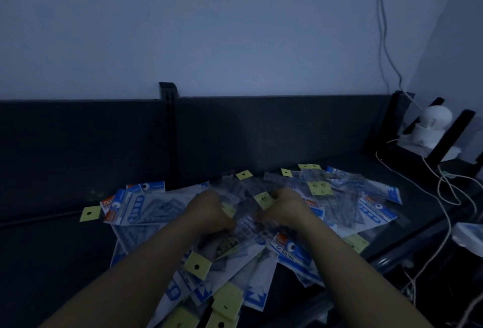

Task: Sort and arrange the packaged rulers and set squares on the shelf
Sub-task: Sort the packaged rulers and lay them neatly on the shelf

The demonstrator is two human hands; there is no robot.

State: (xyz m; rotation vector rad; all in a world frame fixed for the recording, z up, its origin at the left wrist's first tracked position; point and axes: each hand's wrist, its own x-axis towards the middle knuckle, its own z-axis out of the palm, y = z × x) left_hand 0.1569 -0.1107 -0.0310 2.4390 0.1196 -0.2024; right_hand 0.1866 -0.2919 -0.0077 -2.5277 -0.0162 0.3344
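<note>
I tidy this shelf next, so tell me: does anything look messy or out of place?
Yes. The packaged rulers and set squares lie in one overlapping heap on the shelf, pointing every way. The left hand and right hand grip clear ruler packets at its middle. Loose white cables trail over the shelf's right end.

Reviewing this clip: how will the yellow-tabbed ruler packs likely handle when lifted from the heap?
Probably slippery: the yellow-tabbed ruler packs wear glossy clear sleeves and lie fanned over one another, so neighbours may slide. Likely light and fairly stiff, being thin and flat; the left hand and right hand grip several together.
</note>
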